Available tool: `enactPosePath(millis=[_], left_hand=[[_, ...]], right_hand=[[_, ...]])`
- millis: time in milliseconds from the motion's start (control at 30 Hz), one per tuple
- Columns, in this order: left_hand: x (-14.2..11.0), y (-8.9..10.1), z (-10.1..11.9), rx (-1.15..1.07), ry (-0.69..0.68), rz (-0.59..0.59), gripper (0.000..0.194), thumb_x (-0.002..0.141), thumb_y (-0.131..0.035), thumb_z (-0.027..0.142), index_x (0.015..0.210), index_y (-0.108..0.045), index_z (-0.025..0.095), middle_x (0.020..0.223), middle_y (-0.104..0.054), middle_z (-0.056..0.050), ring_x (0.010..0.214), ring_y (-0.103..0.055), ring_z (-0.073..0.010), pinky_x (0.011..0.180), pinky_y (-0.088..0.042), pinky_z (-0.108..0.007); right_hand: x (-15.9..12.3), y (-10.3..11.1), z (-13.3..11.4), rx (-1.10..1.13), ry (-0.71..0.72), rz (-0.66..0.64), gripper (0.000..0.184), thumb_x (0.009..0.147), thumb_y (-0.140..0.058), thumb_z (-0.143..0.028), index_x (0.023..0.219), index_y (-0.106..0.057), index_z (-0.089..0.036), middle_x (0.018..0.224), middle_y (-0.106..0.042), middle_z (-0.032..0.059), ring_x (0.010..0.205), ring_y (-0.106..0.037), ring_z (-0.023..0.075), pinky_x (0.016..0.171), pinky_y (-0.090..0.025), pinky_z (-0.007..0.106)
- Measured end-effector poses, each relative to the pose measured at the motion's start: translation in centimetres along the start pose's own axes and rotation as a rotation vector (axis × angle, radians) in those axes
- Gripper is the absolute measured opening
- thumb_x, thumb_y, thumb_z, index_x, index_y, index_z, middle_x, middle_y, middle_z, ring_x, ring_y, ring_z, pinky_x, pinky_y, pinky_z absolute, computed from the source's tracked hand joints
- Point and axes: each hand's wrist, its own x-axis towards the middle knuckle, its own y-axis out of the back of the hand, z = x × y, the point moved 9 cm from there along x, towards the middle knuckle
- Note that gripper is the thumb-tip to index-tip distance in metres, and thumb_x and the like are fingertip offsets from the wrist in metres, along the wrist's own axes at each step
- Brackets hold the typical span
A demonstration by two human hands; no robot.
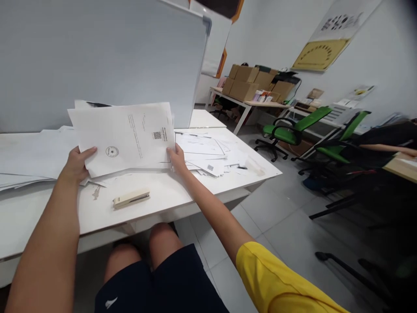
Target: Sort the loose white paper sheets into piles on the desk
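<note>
Between my two hands is a small stack of printed sheets of paper (120,134), lifted a little above the white table. The front sheet carries a round stamp, a square code and lines of text turned sideways. My left hand (77,164) grips the left edge with its thumb on the front. My right hand (177,157) pinches the right edge in the same way, its other fingers partly hidden behind the paper. A cream stapler (131,198) lies on the table below the sheets, touched by neither hand.
Stacked papers (35,152) cover the table's left side, and loose sheets (208,152) spread over its right. A whiteboard (97,56) stands behind. Cardboard boxes (243,82) sit on another table, near green chairs (296,126). Part of another person's arm (387,150) shows at right.
</note>
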Motion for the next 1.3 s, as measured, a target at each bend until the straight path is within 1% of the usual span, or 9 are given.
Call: enactPosePath(millis=[200, 333, 467, 600, 767, 900, 1033, 1167, 1300], left_hand=[[0.6, -0.1, -0.5, -0.007, -0.049, -0.063, 0.070, 0.042, -0.099, 0.020, 0.104, -0.068, 0.012, 0.089, -0.078, -0.006, 0.102, -0.073, -0.0305, 0.107, -0.053, -0.061], [0.9, -0.3, -1.0, 0.063, -0.076, -0.046, 0.054, 0.053, -0.097, 0.020, 0.098, -0.069, 0.011, 0.086, -0.078, -0.003, 0.093, -0.071, -0.0211, 0.104, -0.057, -0.050], [0.4, -0.4, -0.4, 0.129, -0.195, 0.024, 0.038, 0.068, -0.092, 0.029, 0.092, -0.071, 0.008, 0.084, -0.075, -0.003, 0.084, -0.067, -0.0154, 0.098, -0.058, -0.038], [-0.3, -0.7, 0.4, 0.163, -0.257, 0.071, 0.035, 0.078, -0.086, 0.039, 0.084, -0.067, 0.010, 0.076, -0.070, -0.001, 0.081, -0.062, -0.0129, 0.089, -0.056, -0.030], [-1.0, -1.2, 1.6, 0.132, -0.407, 0.066, 0.027, 0.088, -0.077, 0.032, 0.087, -0.056, 0.015, 0.081, -0.061, 0.003, 0.081, -0.056, -0.0084, 0.086, -0.050, -0.023], [-1.6, -1.5, 1.5, 0.219, -0.491, 0.113, 0.022, 0.092, -0.072, 0.020, 0.098, -0.052, 0.016, 0.097, -0.060, 0.003, 0.091, -0.055, -0.0077, 0.097, -0.045, -0.022], [-2.5, -1.5, 1.9, 0.301, -0.580, 0.164, 0.022, 0.099, -0.065, 0.024, 0.091, -0.044, 0.019, 0.093, -0.050, 0.002, 0.090, -0.049, -0.0088, 0.097, -0.041, -0.022], [-2.9, -1.4, 2.4, 0.263, -0.652, 0.161, 0.027, 0.105, -0.055, 0.038, 0.091, -0.039, 0.022, 0.097, -0.048, 0.001, 0.092, -0.046, -0.0096, 0.101, -0.039, -0.023], [-3.4, -1.2, 3.1, 0.255, -0.750, 0.202, 0.026, 0.106, -0.052, 0.034, 0.087, -0.038, 0.022, 0.090, -0.043, 0.002, 0.086, -0.043, -0.0104, 0.098, -0.040, -0.024]], right_hand=[[-0.2, -0.2, -0.3, 0.086, 0.046, -0.069, 0.034, 0.082, -0.068, -0.051, 0.099, -0.057, -0.025, 0.106, -0.070, 0.0052, 0.104, -0.065, 0.0233, 0.103, -0.052, 0.041], [-0.1, 0.1, -0.4, 0.040, 0.073, -0.054, 0.035, 0.086, -0.065, -0.057, 0.096, -0.055, -0.026, 0.102, -0.067, 0.0042, 0.104, -0.062, 0.0230, 0.104, -0.051, 0.042], [0.2, 0.8, -0.4, -0.002, 0.070, 0.009, 0.025, 0.089, -0.063, -0.047, 0.097, -0.055, -0.025, 0.102, -0.067, 0.0033, 0.105, -0.062, 0.0222, 0.106, -0.050, 0.043], [0.4, 0.7, -0.4, 0.055, 0.089, -0.019, 0.021, 0.086, -0.063, -0.032, 0.104, -0.055, -0.025, 0.108, -0.067, 0.0039, 0.105, -0.063, 0.0216, 0.106, -0.051, 0.043], [0.5, 0.4, 1.1, 0.072, 0.010, -0.004, 0.025, 0.085, -0.064, -0.030, 0.106, -0.053, -0.026, 0.112, -0.068, 0.0043, 0.112, -0.064, 0.0229, 0.109, -0.050, 0.046], [0.4, 0.0, 1.4, -0.006, 0.034, -0.020, 0.026, 0.086, -0.068, -0.036, 0.105, -0.053, -0.026, 0.114, -0.068, 0.0041, 0.120, -0.061, 0.0249, 0.114, -0.047, 0.050], [0.4, -0.2, 1.0, 0.078, 0.106, -0.057, 0.034, 0.086, -0.070, -0.043, 0.110, -0.054, -0.026, 0.118, -0.069, 0.0045, 0.119, -0.063, 0.0240, 0.112, -0.049, 0.049], [0.7, -0.7, 2.4, 0.101, -0.033, -0.099, 0.035, 0.082, -0.072, -0.040, 0.109, -0.059, -0.022, 0.113, -0.072, 0.0064, 0.109, -0.068, 0.0244, 0.107, -0.052, 0.050], [0.9, -0.8, 1.7, 0.045, -0.048, -0.114, 0.028, 0.081, -0.069, -0.034, 0.105, -0.066, -0.021, 0.106, -0.075, 0.0046, 0.105, -0.069, 0.0249, 0.104, -0.054, 0.050]])
